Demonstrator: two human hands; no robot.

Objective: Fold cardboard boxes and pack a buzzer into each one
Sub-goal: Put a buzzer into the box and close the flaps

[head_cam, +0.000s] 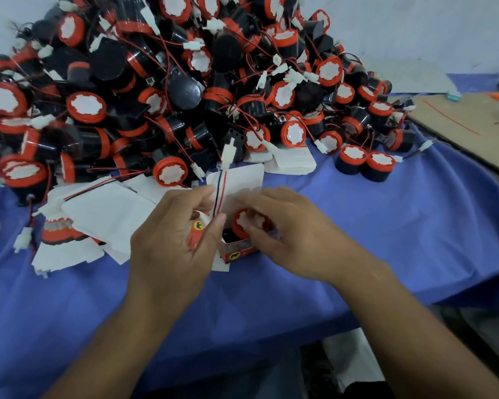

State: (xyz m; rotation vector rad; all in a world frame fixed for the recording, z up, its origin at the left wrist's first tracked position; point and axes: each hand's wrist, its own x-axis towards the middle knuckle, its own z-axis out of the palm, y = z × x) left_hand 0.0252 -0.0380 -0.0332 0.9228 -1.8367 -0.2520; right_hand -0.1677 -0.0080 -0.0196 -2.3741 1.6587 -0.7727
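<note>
Your 2 hands meet at the near middle of a table covered in blue cloth, and you are at the packing step: 1 small orange box stands folded and open-topped between them, with 1 buzzer sitting in its mouth, orange cap and white sticker facing up, only partly sunk in. Your right hand curls its fingers over the buzzer's cap, gripping it from the right; motion blur hides exactly which fingertips touch. Your left hand steadies the box from the left, with an orange printed flap lying against its fingers, and its thumb and forefinger appear to pinch the buzzer's red and black wire. That wire rises away from you to a white connector, hanging free above the box. Beyond lies a large pile of buzzers; flat white box blanks lie near left, and a brown cardboard sheet lies far right. Next, you likely need to seat the buzzer fully, coil the wire and connector inside so nothing catches, then close the flaps.
</note>
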